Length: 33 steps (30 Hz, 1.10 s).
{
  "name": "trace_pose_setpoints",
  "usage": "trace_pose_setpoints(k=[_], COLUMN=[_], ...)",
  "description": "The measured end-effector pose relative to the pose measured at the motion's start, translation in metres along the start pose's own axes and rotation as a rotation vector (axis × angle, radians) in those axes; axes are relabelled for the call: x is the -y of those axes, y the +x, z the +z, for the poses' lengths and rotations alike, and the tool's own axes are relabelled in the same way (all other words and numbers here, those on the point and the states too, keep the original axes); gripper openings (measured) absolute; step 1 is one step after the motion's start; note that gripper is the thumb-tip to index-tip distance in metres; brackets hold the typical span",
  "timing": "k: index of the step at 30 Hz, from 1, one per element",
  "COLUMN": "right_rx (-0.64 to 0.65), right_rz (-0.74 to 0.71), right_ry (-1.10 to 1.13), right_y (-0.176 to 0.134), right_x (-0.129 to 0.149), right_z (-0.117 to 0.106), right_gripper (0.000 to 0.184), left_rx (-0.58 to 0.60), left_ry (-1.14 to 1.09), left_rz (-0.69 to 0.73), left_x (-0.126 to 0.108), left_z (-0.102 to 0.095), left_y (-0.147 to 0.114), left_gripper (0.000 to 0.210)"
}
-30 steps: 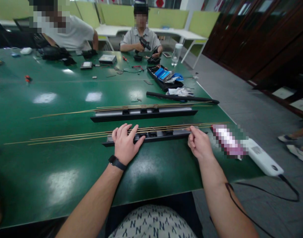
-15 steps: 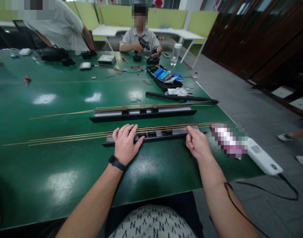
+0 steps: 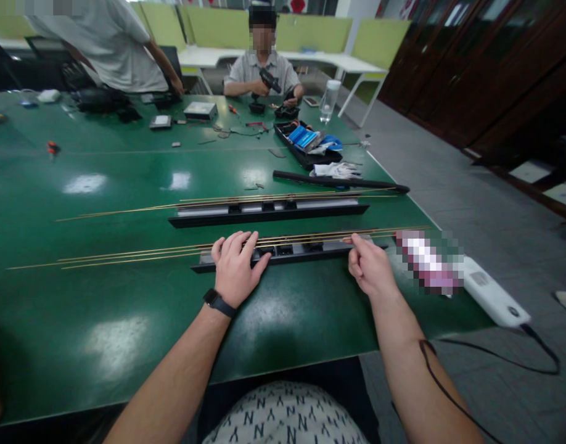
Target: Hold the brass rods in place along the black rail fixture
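My left hand (image 3: 235,266) lies with spread fingers across several thin brass-coloured rods (image 3: 126,254) and the near black channel (image 3: 306,254). Its thumb rests by the channel's near wall. At the channel's right part, my right hand (image 3: 370,264) is closed in a pinch, apparently on the end of one rod; the fingers partly hide the contact. Small black blocks (image 3: 284,249) sit inside this channel between the hands. Behind it lies a second black channel (image 3: 269,216), with more thin rods (image 3: 209,202) along its far side.
A long black bar (image 3: 338,180), white gloves (image 3: 336,170) and a black tray (image 3: 306,155) of blue items lie farther back. To the right are a blurred pink packet (image 3: 426,262) and a white corded device (image 3: 493,293). Two people are across the green table (image 3: 126,345).
The nearest rod's left end has shifted slightly right, while my hands keep nearly the same pose. The person at back left has leaned to the right.
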State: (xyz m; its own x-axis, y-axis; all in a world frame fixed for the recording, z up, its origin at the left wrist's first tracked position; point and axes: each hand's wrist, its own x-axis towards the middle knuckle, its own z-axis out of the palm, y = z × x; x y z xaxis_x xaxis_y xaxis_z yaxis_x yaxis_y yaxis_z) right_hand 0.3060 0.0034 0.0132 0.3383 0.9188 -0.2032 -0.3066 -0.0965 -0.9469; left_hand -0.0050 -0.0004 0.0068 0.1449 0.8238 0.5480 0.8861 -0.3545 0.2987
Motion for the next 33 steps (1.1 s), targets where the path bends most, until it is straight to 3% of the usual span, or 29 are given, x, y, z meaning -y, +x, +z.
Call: trace_pose_setpoints(k=[4,16,25,33], right_rx=[0.02,-0.096,-0.018,-0.143], right_rz=[0.006,-0.034,0.01,-0.044], right_ry=[-0.02,0.045,-0.005,0.048], right_y=[-0.0001,0.0012,0.0013,0.0038], right_x=[-0.0005,0.0033,0.0,0.0025], right_z=[0.0006,-0.0023,-0.0001,-0.0046], right_gripper=[0.037,0.031,0.039,0.032], left_rx=[0.0,-0.014,-0.019,-0.018], left_ry=[0.007,0.015,0.005,0.023], left_rz=[0.003,0.013,0.016,0.018], left_x=[0.0,-0.0006,-0.0009,0.0004], left_z=[0.0,-0.0017,-0.0006,0.0003], left_y=[-0.0005,0.0004,0.0002,-0.0002], left_gripper=[0.046,0.045,0.045,0.046])
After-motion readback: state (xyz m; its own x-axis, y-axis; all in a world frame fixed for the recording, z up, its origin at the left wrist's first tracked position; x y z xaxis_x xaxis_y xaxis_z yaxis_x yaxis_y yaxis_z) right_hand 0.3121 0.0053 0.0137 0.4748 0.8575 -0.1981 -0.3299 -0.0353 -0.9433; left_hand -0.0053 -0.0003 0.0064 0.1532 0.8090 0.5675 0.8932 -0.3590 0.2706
